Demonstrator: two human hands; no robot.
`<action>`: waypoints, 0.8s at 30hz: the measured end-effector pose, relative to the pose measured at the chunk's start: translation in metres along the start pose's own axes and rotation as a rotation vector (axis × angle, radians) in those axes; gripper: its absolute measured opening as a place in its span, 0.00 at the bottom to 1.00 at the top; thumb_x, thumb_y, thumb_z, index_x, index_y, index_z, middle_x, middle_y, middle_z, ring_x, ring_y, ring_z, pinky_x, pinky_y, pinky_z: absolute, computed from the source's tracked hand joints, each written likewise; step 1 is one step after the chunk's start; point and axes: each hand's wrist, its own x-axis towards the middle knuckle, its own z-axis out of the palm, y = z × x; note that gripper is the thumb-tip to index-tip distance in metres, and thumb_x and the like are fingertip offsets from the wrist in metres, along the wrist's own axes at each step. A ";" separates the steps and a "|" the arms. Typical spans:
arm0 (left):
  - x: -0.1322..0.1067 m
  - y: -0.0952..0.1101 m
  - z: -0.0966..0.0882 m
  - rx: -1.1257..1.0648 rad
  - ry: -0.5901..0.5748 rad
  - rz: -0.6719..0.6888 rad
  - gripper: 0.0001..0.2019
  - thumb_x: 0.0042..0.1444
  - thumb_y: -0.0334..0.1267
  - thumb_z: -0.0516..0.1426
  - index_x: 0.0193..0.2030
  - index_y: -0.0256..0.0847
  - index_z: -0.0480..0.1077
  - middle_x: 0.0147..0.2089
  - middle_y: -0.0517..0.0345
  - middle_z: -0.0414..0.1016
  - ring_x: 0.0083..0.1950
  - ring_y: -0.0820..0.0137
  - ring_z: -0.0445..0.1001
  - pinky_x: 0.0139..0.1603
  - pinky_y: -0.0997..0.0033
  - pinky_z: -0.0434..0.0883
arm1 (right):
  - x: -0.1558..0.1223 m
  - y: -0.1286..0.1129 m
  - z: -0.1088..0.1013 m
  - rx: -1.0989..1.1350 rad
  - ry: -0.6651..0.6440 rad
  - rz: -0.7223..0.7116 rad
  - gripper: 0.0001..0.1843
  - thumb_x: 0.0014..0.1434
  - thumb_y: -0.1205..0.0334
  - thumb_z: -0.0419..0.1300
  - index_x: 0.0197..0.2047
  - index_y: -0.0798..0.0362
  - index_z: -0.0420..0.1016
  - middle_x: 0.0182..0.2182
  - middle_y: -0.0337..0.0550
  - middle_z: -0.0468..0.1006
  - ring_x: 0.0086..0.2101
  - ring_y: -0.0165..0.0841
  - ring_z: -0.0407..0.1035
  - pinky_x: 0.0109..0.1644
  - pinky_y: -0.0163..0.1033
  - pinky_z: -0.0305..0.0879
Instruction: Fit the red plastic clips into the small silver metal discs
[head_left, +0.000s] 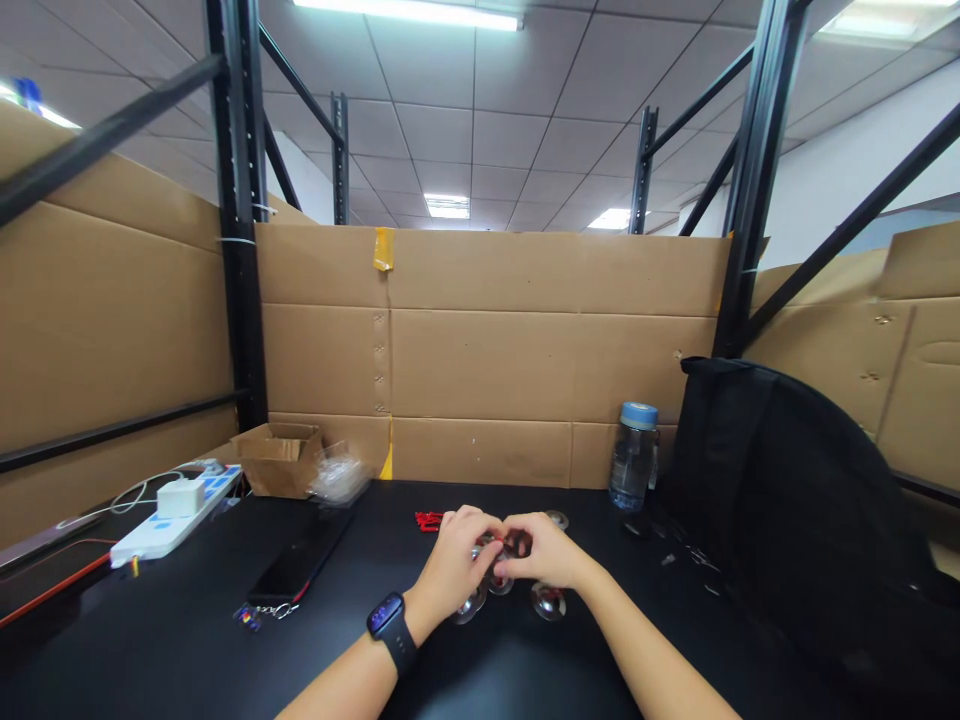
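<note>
My left hand [470,555], with a dark smartwatch [391,622] on the wrist, meets my right hand [541,552] over the middle of the black table. The fingers of both are bent and pinched close together around a small shiny piece with a bit of red, mostly hidden by the fingers. Below and beside them lie several shiny round pieces, one a dome-like disc [548,602] under my right hand and another disc [470,606] under my left. A further disc [557,519] shows behind my right hand. Small red pieces [429,521] lie just beyond my left hand.
To the left are a black phone [289,565] with a keyring charm, a white power strip [169,530], an open cardboard box [277,460] and clear plastic wrap [340,478]. A water bottle [634,458] and a black backpack [787,520] stand right. Cardboard walls [480,365] enclose the table.
</note>
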 end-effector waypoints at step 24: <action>0.006 -0.011 -0.006 -0.138 -0.057 -0.243 0.05 0.53 0.34 0.61 0.35 0.41 0.79 0.35 0.57 0.82 0.41 0.64 0.79 0.48 0.67 0.69 | 0.005 -0.004 0.021 0.605 0.108 0.022 0.34 0.47 0.53 0.77 0.54 0.49 0.70 0.48 0.46 0.76 0.41 0.36 0.77 0.50 0.47 0.75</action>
